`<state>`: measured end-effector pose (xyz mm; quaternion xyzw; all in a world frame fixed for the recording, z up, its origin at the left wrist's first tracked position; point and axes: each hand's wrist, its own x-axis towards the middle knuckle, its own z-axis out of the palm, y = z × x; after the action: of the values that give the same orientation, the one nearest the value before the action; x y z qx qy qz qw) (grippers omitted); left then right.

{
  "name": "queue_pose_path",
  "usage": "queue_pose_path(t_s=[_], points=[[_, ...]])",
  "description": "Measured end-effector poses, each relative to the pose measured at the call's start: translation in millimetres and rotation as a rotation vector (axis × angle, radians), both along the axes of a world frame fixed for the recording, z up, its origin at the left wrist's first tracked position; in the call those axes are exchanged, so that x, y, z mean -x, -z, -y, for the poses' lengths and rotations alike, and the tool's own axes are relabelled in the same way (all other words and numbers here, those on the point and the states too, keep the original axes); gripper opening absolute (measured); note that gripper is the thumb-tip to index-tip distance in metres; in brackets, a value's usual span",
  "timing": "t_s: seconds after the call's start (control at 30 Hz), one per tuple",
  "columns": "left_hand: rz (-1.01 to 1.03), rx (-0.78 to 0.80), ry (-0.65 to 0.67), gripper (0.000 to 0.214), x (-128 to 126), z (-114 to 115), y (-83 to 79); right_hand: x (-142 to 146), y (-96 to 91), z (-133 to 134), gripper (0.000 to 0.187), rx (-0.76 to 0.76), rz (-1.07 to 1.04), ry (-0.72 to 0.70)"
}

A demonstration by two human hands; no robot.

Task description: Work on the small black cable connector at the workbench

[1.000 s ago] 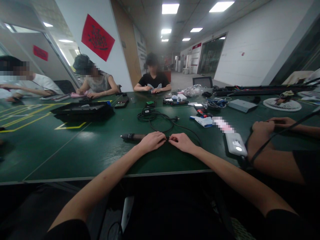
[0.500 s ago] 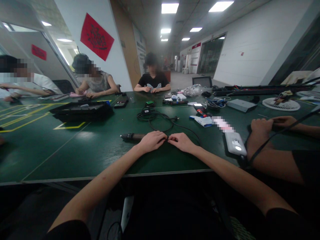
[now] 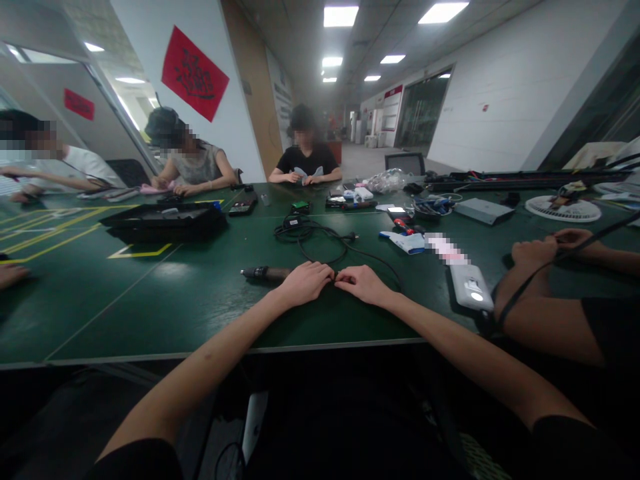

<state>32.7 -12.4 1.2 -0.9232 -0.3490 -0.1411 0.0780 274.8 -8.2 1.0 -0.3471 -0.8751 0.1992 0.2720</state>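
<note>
A dark electric screwdriver (image 3: pixel 265 273) lies on the green table, its bit end pointing left. My left hand (image 3: pixel 307 283) is closed over the rear of that tool, hiding its back end. Fingertip to fingertip with it, my right hand (image 3: pixel 364 283) is pinched on a small dark end that looks like the black cable's. The black cable (image 3: pixel 345 250) lies in loops beyond both hands and curves round behind my right wrist. Its mains plug (image 3: pixel 354 237) rests on the table.
To the right sit a white power bank-like device (image 3: pixel 471 287), a blue-and-white packet (image 3: pixel 406 243) and a red-handled tool (image 3: pixel 406 227). A black tray (image 3: pixel 165 220) stands at left. A co-worker's arms (image 3: pixel 545 307) rest on the right side; several people sit around the table.
My hands and the screwdriver have stayed in place. The co-worker's hands at right have shifted slightly to the right, and another person's hand shows more at the left edge.
</note>
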Motion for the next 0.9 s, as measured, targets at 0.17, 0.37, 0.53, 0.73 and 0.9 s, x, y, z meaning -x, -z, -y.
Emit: queue_pose_path(t_s=[0.17, 0.37, 0.53, 0.73, 0.9], points=[[-0.002, -0.032, -0.005, 0.018, 13.4, -6.3, 3.2, -4.5, -6.8, 1.4, 0.018, -0.061, 0.015, 0.014], [0.008, -0.045, -0.171, 0.025, 88.0, -29.7, 9.2, -17.7, -9.0, -4.2, 0.020, -0.116, 0.003, 0.091], [-0.044, 0.001, -0.549, 0.033, 184.7, -40.3, 11.2, -21.1, -3.2, -8.2, 0.018, -0.179, -0.005, 0.141], [-0.100, -0.019, -1.029, 0.036, 292.8, -18.5, 2.9, -20.5, 1.5, -9.0, 0.017, -0.174, 0.018, 0.110], [-0.052, -0.034, -1.393, 0.039, 343.5, 2.9, 2.7, -20.7, 3.3, -8.9, 0.017, -0.153, 0.031, 0.093]])
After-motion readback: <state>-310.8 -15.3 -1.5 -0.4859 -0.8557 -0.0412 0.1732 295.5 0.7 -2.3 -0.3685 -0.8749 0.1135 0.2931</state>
